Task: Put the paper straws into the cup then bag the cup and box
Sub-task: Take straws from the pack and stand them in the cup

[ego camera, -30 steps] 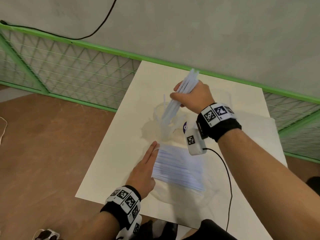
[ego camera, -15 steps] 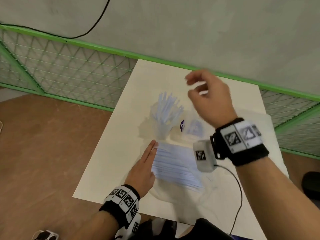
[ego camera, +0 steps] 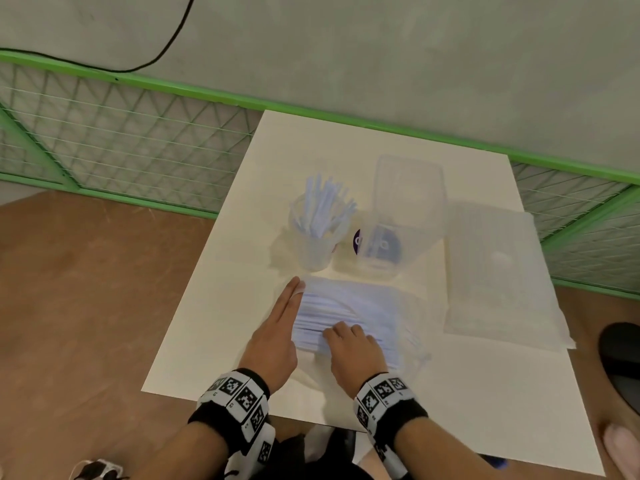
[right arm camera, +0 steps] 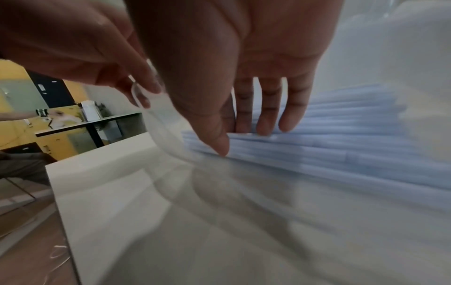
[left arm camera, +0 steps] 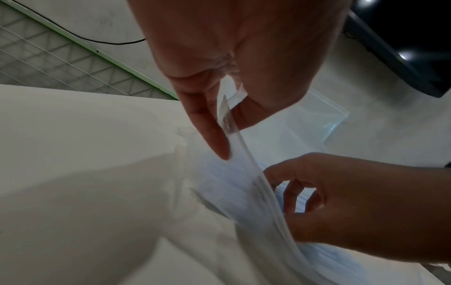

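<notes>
A clear cup [ego camera: 313, 249] stands mid-table with several pale blue straws [ego camera: 325, 209] upright in it. To its right is the clear box [ego camera: 403, 216]. Nearer me, more straws [ego camera: 346, 308] lie in a clear wrapper [left arm camera: 234, 131]. My left hand [ego camera: 289, 303] lies along the pile's left side and pinches the wrapper's edge between thumb and finger, as the left wrist view shows. My right hand [ego camera: 346, 336] is on the pile's near end. Its fingertips [right arm camera: 264, 129] and thumb touch the straws [right arm camera: 329, 146] without closing round them.
A flat clear plastic bag [ego camera: 498, 278] lies on the white table [ego camera: 467, 403] at the right. A green mesh fence [ego camera: 121, 140] runs behind and beside the table. A black object [ego camera: 621, 362] sits off the right edge.
My right hand let a bundle of straws go into the cup, lifted away, then came down onto the pile near me. The left hand stayed at the wrapper.
</notes>
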Demonstrator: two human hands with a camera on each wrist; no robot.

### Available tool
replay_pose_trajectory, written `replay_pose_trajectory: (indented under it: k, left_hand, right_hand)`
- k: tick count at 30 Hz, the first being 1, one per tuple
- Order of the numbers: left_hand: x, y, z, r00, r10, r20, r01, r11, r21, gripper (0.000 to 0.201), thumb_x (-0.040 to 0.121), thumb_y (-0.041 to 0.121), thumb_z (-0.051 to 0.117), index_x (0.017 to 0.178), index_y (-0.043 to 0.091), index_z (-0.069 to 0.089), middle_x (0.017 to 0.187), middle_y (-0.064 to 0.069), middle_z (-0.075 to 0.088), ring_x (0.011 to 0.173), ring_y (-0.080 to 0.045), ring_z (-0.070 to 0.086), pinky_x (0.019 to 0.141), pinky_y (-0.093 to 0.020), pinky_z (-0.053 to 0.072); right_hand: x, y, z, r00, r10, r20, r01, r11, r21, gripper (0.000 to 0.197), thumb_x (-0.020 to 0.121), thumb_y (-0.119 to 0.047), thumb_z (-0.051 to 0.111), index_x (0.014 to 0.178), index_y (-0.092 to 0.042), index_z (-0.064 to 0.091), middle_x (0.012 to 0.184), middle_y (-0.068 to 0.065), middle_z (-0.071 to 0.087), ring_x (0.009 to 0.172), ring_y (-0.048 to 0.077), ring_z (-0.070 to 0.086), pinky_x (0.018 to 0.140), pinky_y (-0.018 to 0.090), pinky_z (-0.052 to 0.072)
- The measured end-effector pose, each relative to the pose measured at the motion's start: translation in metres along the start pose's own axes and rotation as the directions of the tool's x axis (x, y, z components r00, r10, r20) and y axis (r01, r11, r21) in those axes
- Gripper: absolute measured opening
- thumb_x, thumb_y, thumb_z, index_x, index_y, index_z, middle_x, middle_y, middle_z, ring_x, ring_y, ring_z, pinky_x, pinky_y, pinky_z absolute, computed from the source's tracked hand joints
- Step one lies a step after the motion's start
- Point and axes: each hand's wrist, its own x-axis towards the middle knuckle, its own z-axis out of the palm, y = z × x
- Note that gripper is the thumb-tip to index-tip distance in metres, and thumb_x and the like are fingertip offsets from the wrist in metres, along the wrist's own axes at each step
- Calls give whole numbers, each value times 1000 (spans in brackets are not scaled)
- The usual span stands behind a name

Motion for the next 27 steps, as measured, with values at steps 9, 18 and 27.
replay_pose_trajectory:
  k: [9, 18, 27]
  left_hand:
    - [-2, -2, -1, 1000, 8, -12, -8, 1000, -21, 100, 78, -20, 43, 156, 33, 12, 157, 37, -7, 130, -6, 48, 85, -30, 57]
    - [-2, 7, -3, 1000, -14, -25, 13, 999, -39, 101, 83, -14, 47, 152, 42, 1, 153, 41, -14, 123, -8, 52, 82, -31, 55]
    - [-3, 5, -4, 999, -32, -31, 31, 999, -34, 99, 83, -14, 47, 155, 38, 4, 155, 39, -12, 125, -6, 51, 87, -31, 55]
  right_hand:
    - [1, -4, 10, 1000, 11, -27, -14, 993, -116, 30, 85, -3, 60, 113, -12, 65, 113, 7, 64, 106, 33, 60, 86, 45, 47]
    - [24, 8, -10, 1000, -4, -21, 0, 984, -175, 29, 88, -5, 55, 114, -15, 64, 116, 5, 63, 116, 31, 54, 93, 46, 42]
    - [22, 9, -13, 998, -60, -25, 55, 988, -146, 26, 92, -11, 48, 114, -15, 61, 116, 5, 62, 114, 30, 54, 96, 42, 39]
